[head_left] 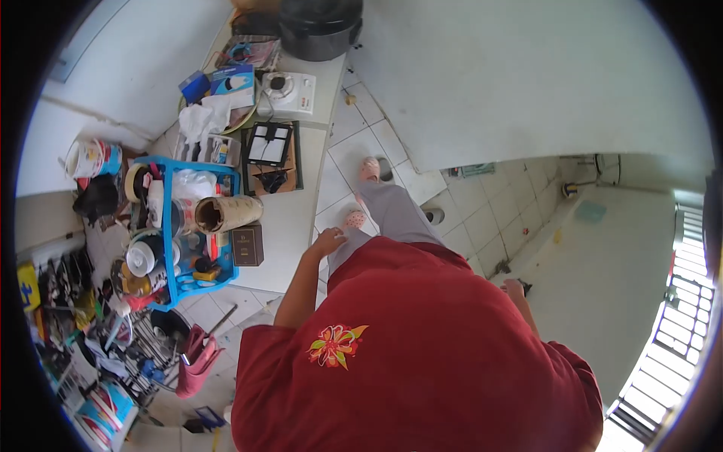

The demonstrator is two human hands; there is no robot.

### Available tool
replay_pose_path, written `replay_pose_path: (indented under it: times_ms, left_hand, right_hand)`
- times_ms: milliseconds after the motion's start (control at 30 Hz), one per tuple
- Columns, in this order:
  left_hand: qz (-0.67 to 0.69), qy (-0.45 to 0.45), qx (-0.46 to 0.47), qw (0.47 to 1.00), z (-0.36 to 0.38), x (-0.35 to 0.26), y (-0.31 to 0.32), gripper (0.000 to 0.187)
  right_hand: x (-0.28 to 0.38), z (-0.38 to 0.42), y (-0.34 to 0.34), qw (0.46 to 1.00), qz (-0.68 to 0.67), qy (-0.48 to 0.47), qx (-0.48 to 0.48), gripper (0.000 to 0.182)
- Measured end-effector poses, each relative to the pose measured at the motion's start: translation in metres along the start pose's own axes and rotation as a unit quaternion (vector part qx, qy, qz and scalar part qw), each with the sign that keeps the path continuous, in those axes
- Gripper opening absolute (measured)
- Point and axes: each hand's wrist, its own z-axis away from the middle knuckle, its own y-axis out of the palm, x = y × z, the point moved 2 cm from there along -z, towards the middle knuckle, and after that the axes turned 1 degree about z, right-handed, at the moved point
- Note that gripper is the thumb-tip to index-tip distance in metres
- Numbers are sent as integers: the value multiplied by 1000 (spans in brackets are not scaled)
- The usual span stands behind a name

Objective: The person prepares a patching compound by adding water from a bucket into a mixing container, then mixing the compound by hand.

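I look straight down my own body: a red shirt with a flower print (337, 345), grey trousers (392, 215) and pink slippers (369, 167) on white floor tiles. My left hand (329, 241) hangs by my left thigh, close to the edge of the white counter (290, 226). Its fingers are loosely apart and hold nothing. My right hand (514, 287) hangs at my right side, mostly hidden behind the shirt. Its fingers look curled, and I cannot make out anything in it.
The counter on my left carries a blue basket (226, 169) full of bottles and jars, a small dark box (248, 245), a framed item (271, 147), a white appliance (286, 90) and a black pot (320, 30). Clutter covers the floor at lower left. A white wall stands ahead, a window grille (678, 316) at right.
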Motion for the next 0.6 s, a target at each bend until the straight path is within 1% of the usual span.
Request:
replay_pose_path:
  times_ms: [33, 67, 100, 133, 167, 200, 233, 333, 400, 433, 467, 533, 567, 600]
  left_hand:
    - [-15, 45, -97, 994, 16, 16, 15, 49]
    - [-37, 88, -193, 977, 32, 25, 22, 48]
    - [-37, 81, -204, 975, 49, 24, 29, 48]
    - [135, 45, -186, 972, 69, 17, 34, 47]
    - [299, 10, -163, 940, 92, 6, 38, 46]
    - [279, -2, -169, 945, 117, -14, 35, 46]
    - [265, -6, -170, 949, 120, -11, 30, 46]
    - [244, 23, -143, 959, 99, 16, 12, 46]
    - [233, 20, -123, 964, 85, 1, 0, 46]
    - [218, -35, -103, 970, 74, -18, -10, 45]
    - [206, -88, -84, 971, 61, -45, -20, 45]
    - [126, -82, -34, 988, 29, -110, -40, 44]
    - [122, -89, -17, 988, 5, -131, -50, 44]
    - [122, -93, -2, 988, -21, -145, -58, 43]
  right_hand:
    - [33, -1, -11, 998, -12, -31, -48, 23]
    - [64, -5, -13, 996, -50, -65, -18, 22]
    - [91, -10, -10, 991, -92, -94, 16, 21]
    - [120, -12, 0, 989, -69, -126, 39, 23]
    - [149, -9, 16, 985, -51, -156, 61, 26]
    - [176, -6, 35, 975, -19, -205, 85, 27]
    - [199, 1, 54, 962, 9, -250, 105, 29]
    - [245, 40, 106, 930, 15, -319, 182, 35]
    - [261, 60, 129, 905, 48, -360, 220, 38]
    - [263, 67, 139, 889, 72, -385, 237, 40]
    - [267, 76, 144, 894, 68, -373, 241, 40]
    - [285, 93, 146, 843, 210, -462, 177, 39]
    - [293, 89, 151, 843, 218, -456, 184, 39]
    - [303, 82, 154, 845, 211, -438, 220, 39]
